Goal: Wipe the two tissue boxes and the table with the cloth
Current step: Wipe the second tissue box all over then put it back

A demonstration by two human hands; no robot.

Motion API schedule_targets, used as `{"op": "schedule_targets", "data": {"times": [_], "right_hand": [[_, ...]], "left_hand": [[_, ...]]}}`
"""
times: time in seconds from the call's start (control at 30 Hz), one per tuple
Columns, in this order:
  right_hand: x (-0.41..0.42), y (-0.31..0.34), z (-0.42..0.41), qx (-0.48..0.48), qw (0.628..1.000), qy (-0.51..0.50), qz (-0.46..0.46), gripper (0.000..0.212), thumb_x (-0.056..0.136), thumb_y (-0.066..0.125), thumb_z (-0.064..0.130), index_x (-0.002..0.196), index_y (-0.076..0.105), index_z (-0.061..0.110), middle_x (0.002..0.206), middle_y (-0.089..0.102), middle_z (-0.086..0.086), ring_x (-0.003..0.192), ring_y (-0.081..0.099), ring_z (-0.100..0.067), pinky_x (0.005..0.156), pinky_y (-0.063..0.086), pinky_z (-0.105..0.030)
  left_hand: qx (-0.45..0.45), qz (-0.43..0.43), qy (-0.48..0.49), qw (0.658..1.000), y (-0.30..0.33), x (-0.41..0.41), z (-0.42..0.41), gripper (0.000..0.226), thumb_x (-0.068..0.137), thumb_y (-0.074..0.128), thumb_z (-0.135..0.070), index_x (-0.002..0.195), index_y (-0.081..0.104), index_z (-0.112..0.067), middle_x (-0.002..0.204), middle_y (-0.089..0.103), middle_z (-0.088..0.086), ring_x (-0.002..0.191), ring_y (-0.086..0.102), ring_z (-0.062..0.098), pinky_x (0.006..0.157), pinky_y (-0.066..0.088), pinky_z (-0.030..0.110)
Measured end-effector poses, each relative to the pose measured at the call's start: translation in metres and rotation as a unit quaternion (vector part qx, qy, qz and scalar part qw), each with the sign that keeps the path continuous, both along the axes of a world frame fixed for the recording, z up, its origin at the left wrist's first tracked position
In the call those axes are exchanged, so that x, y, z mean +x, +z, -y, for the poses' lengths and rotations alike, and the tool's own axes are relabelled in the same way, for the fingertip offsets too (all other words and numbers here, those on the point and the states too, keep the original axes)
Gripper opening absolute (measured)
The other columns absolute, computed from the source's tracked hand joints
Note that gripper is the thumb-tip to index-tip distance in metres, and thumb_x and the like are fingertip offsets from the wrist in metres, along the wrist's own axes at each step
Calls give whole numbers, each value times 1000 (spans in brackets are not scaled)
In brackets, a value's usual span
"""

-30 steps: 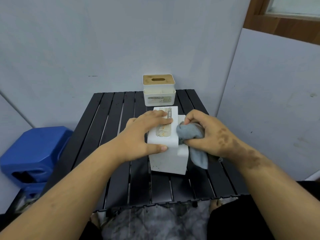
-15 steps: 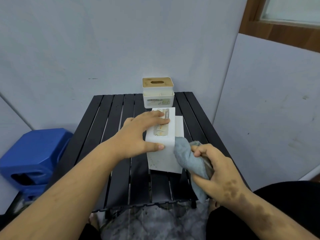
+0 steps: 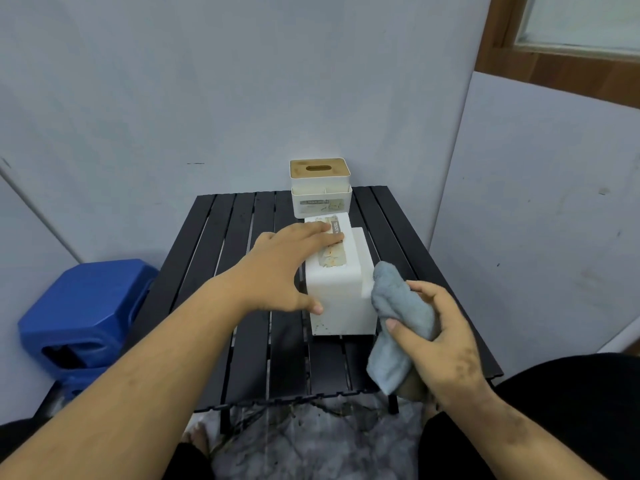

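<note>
A white tissue box (image 3: 341, 299) stands tipped on its side in the middle of the black slatted table (image 3: 242, 341). My left hand (image 3: 287, 268) holds it from the left, fingers flat over its labelled top face and thumb on its near face. My right hand (image 3: 440, 337) grips a bunched grey cloth (image 3: 398, 317) against the box's lower right corner. A second tissue box (image 3: 321, 188), white with a wooden slotted lid, stands upright at the table's far edge.
A blue plastic stool (image 3: 86, 313) sits on the floor left of the table. Grey walls close in behind and to the right. My dark-clothed knees frame the table's near edge over a marbled floor.
My right hand has drawn the cloth from the box's upper right side down toward me, and now brings it against the lower right corner. My left hand keeps holding the box.
</note>
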State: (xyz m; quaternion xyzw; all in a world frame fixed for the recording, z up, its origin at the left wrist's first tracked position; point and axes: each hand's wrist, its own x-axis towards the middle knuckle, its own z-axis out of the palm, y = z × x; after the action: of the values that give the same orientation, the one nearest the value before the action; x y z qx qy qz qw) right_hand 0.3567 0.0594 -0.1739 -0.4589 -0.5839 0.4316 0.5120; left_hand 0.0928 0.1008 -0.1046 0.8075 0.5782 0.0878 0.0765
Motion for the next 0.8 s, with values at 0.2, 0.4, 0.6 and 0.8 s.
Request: {"op": "schedule_targets", "data": {"times": [0.2,0.4,0.6,0.8], "right_hand": [[-25,-19,-3,-64,995,30,-65,58,75,84,7,118,55,35,109,67,14,103,68,-7,83,58,-25],[-32,-8,-24,-48,993,31,-101,54,76,83,3,117,56,25,114,67,-1,100,70,-14,79,59,-27],[-30,20,-68,-9,997,57,-55,52,74,85,7,115,59,25,111,67,1,99,70,-16,80,61,-33],[-36,49,-113,73,992,72,73,54,78,82,15,122,55,30,114,64,11,101,64,-1,80,56,-17]], "left_hand": [[57,-3,-6,998,-3,-1,-2,110,67,88,-55,158,29,-41,167,25,-13,154,20,12,118,21,44],[43,13,15,999,4,-6,-20,106,70,86,-51,159,30,-37,166,29,-12,153,26,14,119,22,46],[-15,61,11,998,27,-15,-46,90,70,72,-51,150,31,-58,155,45,-21,141,43,15,117,30,54],[-126,119,36,984,47,-30,-87,79,82,72,-45,147,30,-64,136,60,-13,119,60,17,111,46,47]]}}
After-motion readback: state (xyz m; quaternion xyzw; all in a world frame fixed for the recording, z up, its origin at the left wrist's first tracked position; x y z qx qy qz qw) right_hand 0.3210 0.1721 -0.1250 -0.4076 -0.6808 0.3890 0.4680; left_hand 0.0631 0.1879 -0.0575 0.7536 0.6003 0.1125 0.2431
